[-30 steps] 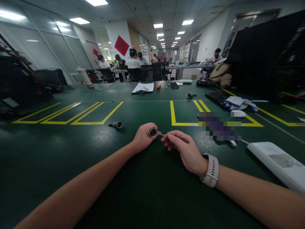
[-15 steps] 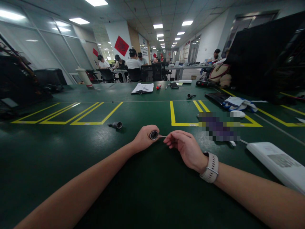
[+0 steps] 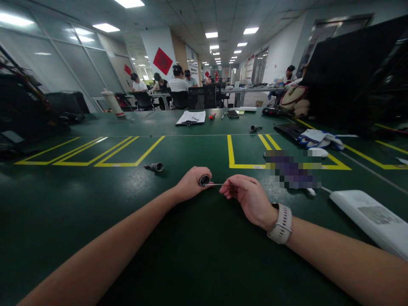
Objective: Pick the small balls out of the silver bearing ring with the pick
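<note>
In the head view, my left hand (image 3: 191, 185) is closed around a dark cylindrical part (image 3: 204, 180). Its round, hollow end faces me and to the right; the rest is hidden in the fist. My right hand (image 3: 244, 195) pinches a thin metal rod (image 3: 214, 184) between thumb and fingers. The rod's far tip reaches the lower rim of the hollow end; I cannot tell how deep it goes. A similar dark part (image 3: 155, 167) with a narrow stem lies on the green table (image 3: 178, 263) left of my hands. Another such part (image 3: 255, 128) lies farther back on the right.
Yellow tape lines (image 3: 245, 166) mark the table. To the right lie a pixelated purple object (image 3: 290, 170), a white mouse (image 3: 318, 152), gloves (image 3: 320, 138) and a white box (image 3: 366, 212) with a cable. A clipboard (image 3: 191, 117) lies at the back. Several people sit beyond.
My left hand has shifted slightly left and turned the dark part a little. The rod's tip now sits lower at its opening. My right hand has barely moved.
</note>
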The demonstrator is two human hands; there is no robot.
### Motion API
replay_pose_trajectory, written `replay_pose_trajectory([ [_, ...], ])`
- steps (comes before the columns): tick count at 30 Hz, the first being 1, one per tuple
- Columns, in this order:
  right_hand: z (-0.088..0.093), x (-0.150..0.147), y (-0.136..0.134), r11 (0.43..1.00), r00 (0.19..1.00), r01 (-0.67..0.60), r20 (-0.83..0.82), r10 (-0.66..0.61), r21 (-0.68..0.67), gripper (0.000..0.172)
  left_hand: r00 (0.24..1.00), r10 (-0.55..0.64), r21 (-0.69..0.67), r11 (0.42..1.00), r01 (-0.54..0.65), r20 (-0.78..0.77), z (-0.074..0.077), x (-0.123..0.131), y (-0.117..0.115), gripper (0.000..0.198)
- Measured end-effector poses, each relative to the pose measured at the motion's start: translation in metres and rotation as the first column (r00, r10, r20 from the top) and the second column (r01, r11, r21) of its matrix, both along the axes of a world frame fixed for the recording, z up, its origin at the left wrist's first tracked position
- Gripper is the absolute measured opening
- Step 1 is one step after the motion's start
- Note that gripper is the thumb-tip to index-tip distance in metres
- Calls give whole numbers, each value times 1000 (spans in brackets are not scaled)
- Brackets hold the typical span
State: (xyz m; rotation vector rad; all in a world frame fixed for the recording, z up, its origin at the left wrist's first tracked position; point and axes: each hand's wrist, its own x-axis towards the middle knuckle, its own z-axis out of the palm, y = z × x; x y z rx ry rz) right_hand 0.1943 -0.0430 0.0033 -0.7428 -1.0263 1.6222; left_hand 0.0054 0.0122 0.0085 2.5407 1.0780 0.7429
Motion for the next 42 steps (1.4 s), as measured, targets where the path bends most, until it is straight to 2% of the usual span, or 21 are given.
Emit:
replay_pose_trajectory([
  [7,2,-1,-3,999,998,35,53,-36,18,17,998,65,-48,997,-64,19,-2,-2,0,20],
  [14,4,-2,-6,995,973,68,213,-83,78,19,990,114,-38,993,-111,86,-5,-2,0,21],
  [20,3,-3,-7,993,967,72,235,-93,99,17,992,86,-58,995,-81,90,-5,-1,-1,21],
  [24,1,-1,-8,978,970,98,200,-135,185,19,992,83,-70,995,-76,93,-4,-1,-3,19],
  [28,8,-1,-12,954,947,29,298,-122,299,18,992,92,-56,995,-88,88,-2,0,-4,18],
  [33,15,-3,-17,929,863,-63,488,-133,365,17,994,79,13,997,-80,78,-2,0,-3,19],
  [38,9,-3,-14,924,865,-162,501,-37,347,19,995,69,35,997,-72,79,-4,-1,-1,23],
  [42,8,-2,-13,923,875,-188,485,2,337,19,994,81,21,996,-83,79,-5,-1,-1,23],
])
